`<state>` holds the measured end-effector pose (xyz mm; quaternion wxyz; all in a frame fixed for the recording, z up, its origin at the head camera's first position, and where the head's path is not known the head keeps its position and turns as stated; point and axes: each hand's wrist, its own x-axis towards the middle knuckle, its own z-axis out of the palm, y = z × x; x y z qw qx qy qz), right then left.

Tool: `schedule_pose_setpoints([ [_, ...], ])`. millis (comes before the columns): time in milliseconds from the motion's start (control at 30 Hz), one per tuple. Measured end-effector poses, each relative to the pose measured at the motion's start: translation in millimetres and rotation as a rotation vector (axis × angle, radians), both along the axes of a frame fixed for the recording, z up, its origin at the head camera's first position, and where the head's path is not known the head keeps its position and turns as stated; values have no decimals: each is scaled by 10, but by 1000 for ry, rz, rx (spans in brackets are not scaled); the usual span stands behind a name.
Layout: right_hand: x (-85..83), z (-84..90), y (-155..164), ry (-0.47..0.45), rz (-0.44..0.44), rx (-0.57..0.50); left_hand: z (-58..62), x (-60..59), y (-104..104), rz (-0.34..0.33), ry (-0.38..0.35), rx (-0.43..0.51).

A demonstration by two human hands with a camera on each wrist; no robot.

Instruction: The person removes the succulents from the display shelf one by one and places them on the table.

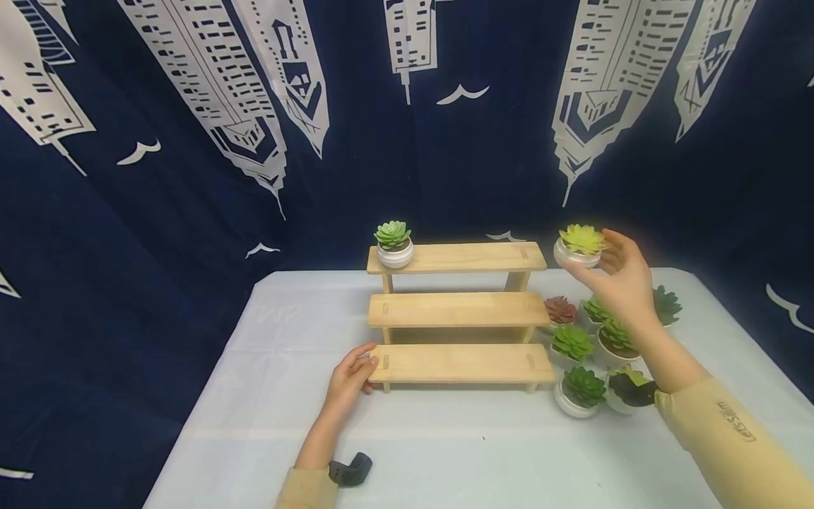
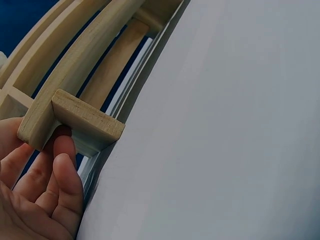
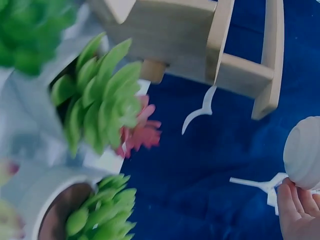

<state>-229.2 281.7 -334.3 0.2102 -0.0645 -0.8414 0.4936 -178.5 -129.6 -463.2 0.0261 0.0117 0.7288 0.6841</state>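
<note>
Yellow-green succulent in its white ribbed pot [image 1: 580, 246], gripped by my right hand [image 1: 626, 279], hangs just beside the three-tier wooden stand's [image 1: 458, 311] top shelf. My left hand [image 1: 350, 378] braces the bottom step; I judge a level, upright set-down best.

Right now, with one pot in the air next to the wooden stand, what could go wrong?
The right hand holds the yellow-green succulent pot by its side only; it might slip onto the potted succulents crowded below. The left hand only touches the stand at its bottom step, so a bump could shift it.
</note>
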Motion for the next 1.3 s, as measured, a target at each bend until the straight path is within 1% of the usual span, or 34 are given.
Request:
schedule_pose_setpoints([
  [167, 110, -21, 159, -42, -35, 16, -3, -2, 6, -3, -4, 1],
  [267, 185, -12, 230, -51, -43, 37, 4, 4, 1, -1, 0, -3],
  [400, 222, -42, 342, -65, -63, 53, 27, 14, -17, 8, 12, -1],
  [500, 245, -81, 440, -93, -82, 71, 33, 16, -27, 14, 8, 3],
  [800, 419, -263, 741, -159, -147, 99, 16, 10, -5, 2, -11, 11],
  [1000, 531, -388, 908, -206, -180, 78, 6, -1, 3, 1, -16, 16],
  [1300, 654, -600, 1053, -209, -196, 105, 2, 1, 2, 5, -18, 8],
])
